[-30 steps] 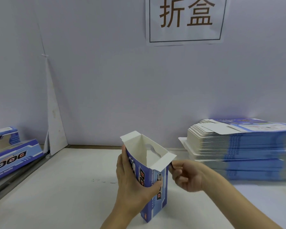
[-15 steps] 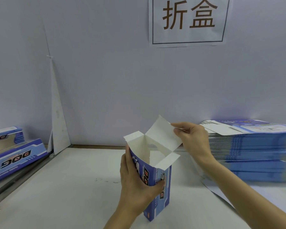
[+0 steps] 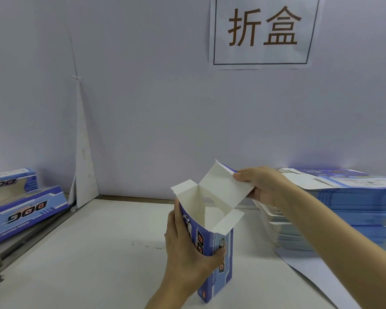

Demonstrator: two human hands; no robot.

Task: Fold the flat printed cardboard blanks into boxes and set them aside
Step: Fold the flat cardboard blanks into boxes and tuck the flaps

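Standing upright on the smooth white table (image 3: pixel 87 264), the box (image 3: pixel 221 264) is glossy blue printed card outside and plain matte white inside. The left hand (image 3: pixel 185 253) grips it from the near side, with fingers curled up its left edge and the thumb pressed on the printed front. Its top is open, and two small square flaps jut out at the left and right corners. The right hand (image 3: pixel 263 186) pinches the tall rectangular lid (image 3: pixel 221 188) by its right edge (thumb on the white face, fingers behind), and the lid is raised and leaning back. Just right of that hand lies the stack (image 3: pixel 348 208) of flat blanks, its thin layered edges blurred. Two folded boxes (image 3: pixel 27 210) lie on their sides at far left. A paper sign (image 3: pixel 262 30) hangs on the wall.
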